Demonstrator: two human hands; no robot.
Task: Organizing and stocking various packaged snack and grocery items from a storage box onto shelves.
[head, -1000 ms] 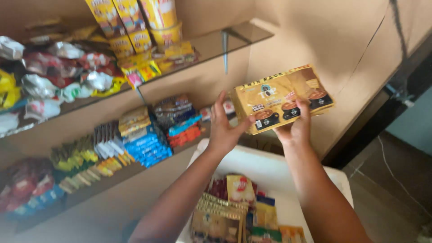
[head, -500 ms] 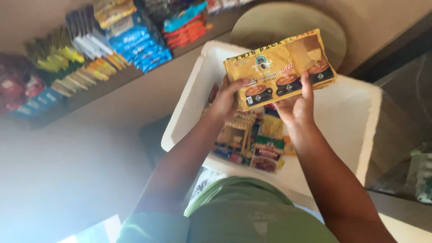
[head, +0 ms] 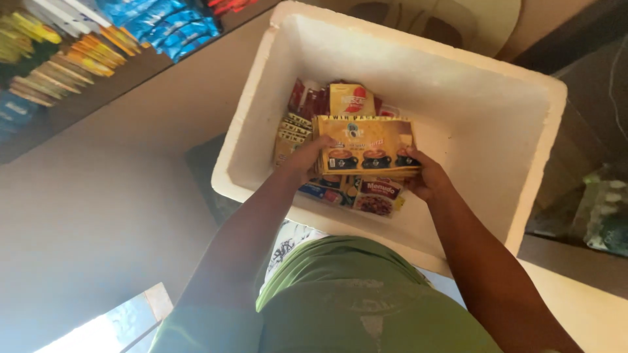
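A flat golden packet (head: 366, 145) printed with dark cups lies level inside a white foam box (head: 405, 65). My left hand (head: 302, 159) grips the packet's left edge and my right hand (head: 425, 178) grips its right lower corner. Under and around the packet lie several other sachets (head: 356, 196) in gold, red and brown, stacked at the box's left half. The right half of the box floor shows bare white.
A wooden shelf (head: 98, 98) at upper left carries rows of blue (head: 167, 26), yellow and orange packets (head: 85, 55). A pale round seat (head: 471, 23) stands behind the box. My green shirt (head: 353, 301) fills the bottom. Greenish bagged items (head: 605, 209) sit at right.
Both hands brought the golden packet down from shelf height into the foam box. The view tilted from the shelves to straight down onto the box.
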